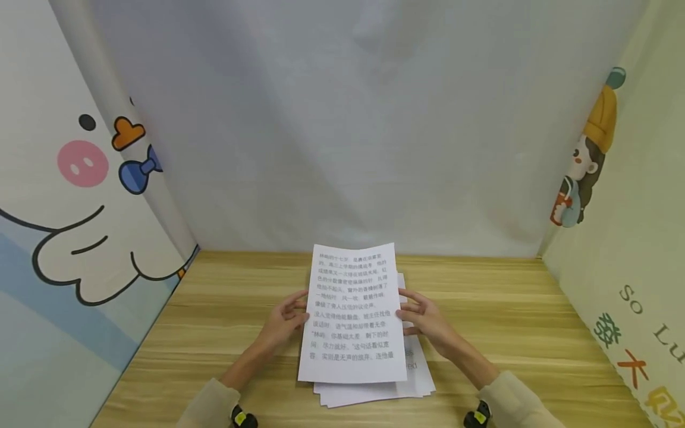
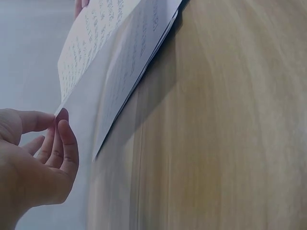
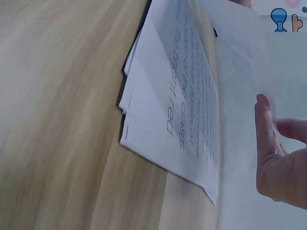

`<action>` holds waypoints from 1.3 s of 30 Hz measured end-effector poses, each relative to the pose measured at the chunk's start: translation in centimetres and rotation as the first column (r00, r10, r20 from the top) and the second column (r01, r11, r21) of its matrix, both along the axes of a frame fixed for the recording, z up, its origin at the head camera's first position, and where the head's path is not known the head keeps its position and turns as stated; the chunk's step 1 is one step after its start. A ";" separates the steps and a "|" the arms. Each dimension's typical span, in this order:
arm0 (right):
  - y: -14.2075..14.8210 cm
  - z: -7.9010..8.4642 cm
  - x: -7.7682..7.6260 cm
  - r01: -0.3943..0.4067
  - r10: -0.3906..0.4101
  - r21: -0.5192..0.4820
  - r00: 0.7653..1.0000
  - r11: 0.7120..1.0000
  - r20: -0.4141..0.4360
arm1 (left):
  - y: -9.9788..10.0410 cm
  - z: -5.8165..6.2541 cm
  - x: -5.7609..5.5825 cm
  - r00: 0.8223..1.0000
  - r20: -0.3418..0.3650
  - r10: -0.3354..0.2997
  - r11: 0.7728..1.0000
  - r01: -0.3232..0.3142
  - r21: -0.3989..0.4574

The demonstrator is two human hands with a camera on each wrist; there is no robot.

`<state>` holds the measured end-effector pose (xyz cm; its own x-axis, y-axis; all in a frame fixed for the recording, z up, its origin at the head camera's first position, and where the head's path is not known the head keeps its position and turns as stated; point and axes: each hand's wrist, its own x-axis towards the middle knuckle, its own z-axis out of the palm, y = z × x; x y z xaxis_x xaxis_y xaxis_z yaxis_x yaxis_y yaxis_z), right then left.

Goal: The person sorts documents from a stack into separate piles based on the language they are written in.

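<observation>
A white sheet of paper [image 1: 350, 315] printed with Chinese text is held up over a stack of papers [image 1: 374, 391]. My left hand [image 1: 286, 318] pinches its left edge between thumb and fingers, as the left wrist view shows with the left hand [image 2: 41, 153] at the sheet's border. On the opposite edge my right hand [image 1: 428, 321] pinches it too, thumb on one face and fingers behind. In the right wrist view the stack [image 3: 163, 91] lies on the table with English print on its top page, its sheets fanned unevenly at the corners.
The wood-grain table [image 1: 214, 309] reaches back to a pale grey curtain [image 1: 342, 131]. Cartoon-printed panels stand on both sides, a white one [image 1: 80, 249] at left and a greenish one [image 1: 631, 249] at right.
</observation>
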<state>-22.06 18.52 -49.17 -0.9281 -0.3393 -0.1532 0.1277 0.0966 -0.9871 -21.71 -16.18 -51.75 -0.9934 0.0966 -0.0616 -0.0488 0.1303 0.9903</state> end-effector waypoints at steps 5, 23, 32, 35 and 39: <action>-1.7 0.0 -0.6 0.004 -0.004 -0.014 1.000 1.000 0.012 | -1.5 0.3 -0.4 1.000 0.011 0.023 1.000 -0.023 -0.005; -9.7 -1.2 -2.9 0.047 -0.037 -0.105 0.994 0.993 0.098 | -8.4 1.7 0.8 0.990 0.018 0.141 0.988 -0.139 -0.069; -12.6 -1.0 -2.5 0.012 0.002 -0.140 0.995 0.990 0.097 | -10.9 1.8 1.2 0.977 0.050 0.209 0.973 -0.202 -0.116; -13.4 -0.8 -2.3 0.004 0.011 -0.142 0.995 0.990 0.103 | -11.6 1.9 1.3 0.975 0.054 0.216 0.970 -0.208 -0.124; -14.4 -0.9 -2.2 0.007 0.012 -0.145 0.991 0.989 0.130 | -12.6 1.7 1.6 0.978 0.049 0.202 0.972 -0.194 -0.134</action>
